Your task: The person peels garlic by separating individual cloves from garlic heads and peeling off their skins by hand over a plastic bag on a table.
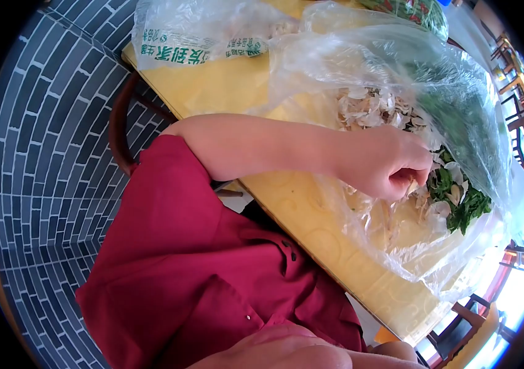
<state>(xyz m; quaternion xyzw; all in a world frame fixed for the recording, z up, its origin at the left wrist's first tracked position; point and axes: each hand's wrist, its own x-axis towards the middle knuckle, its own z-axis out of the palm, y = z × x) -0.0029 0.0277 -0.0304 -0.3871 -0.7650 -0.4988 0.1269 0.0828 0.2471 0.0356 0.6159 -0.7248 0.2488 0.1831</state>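
My left hand (391, 163) reaches across the table, its fingers curled closed. A pale bit shows at its fingertips, too small to make out. Just beyond the hand lies a heap of papery garlic skins (369, 107), with more skins scattered below the fingers. Chopped green leaves (468, 206), mixed with some skins, lie to the right of the hand. A thin clear plastic bag (360, 52) spreads over and around these, partly veiling them. At the bottom edge part of my other arm (299, 353) shows, but my right hand is outside the picture.
Yellow patterned cloth covers the table (292, 197). Another clear bag with green print (172, 52) lies at the far left corner. Bagged greens (409, 15) sit at the back. A wooden chair (120, 123) stands by the grey brick-patterned wall (46, 141); more chairs (459, 326) are at right.
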